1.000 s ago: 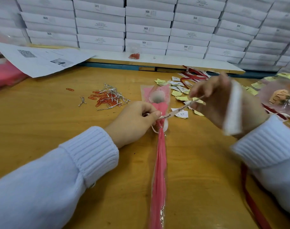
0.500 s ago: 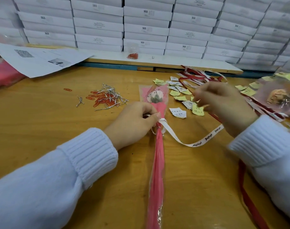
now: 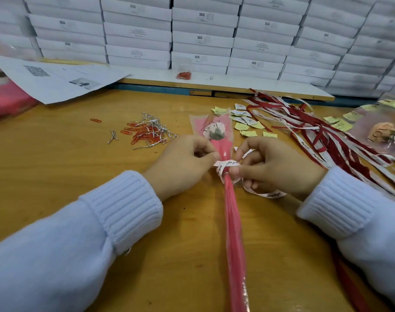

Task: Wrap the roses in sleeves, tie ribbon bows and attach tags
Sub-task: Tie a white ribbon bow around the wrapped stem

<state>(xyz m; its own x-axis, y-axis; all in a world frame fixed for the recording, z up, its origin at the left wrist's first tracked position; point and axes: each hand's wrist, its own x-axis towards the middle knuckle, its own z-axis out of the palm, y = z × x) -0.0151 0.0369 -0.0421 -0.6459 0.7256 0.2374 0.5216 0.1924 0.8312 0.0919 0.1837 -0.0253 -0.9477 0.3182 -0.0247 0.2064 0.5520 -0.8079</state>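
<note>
A rose in a pink sleeve (image 3: 233, 233) lies lengthwise on the wooden table (image 3: 57, 176), its pale bloom (image 3: 214, 131) pointing away from me. A white printed ribbon (image 3: 228, 163) is looped round the sleeve's neck, and its tail curls under my right hand. My left hand (image 3: 183, 163) pinches the ribbon and sleeve at the neck from the left. My right hand (image 3: 275, 165) pinches the ribbon on the right side, fingers curled round it.
Red and white ribbons (image 3: 327, 136) lie in a heap at the right, with yellow and white tags (image 3: 243, 120) beside them. Red clips and silver twist ties (image 3: 147, 134) sit left of the rose. Another wrapped rose (image 3: 383, 131) lies far right. Paper sheets (image 3: 57, 77) and stacked white boxes (image 3: 203, 37) stand behind.
My right hand has come back from the tags to the sleeve's neck and taken hold of the ribbon there. The ribbon's loose tail has shortened into a loop. My left hand has stayed put.
</note>
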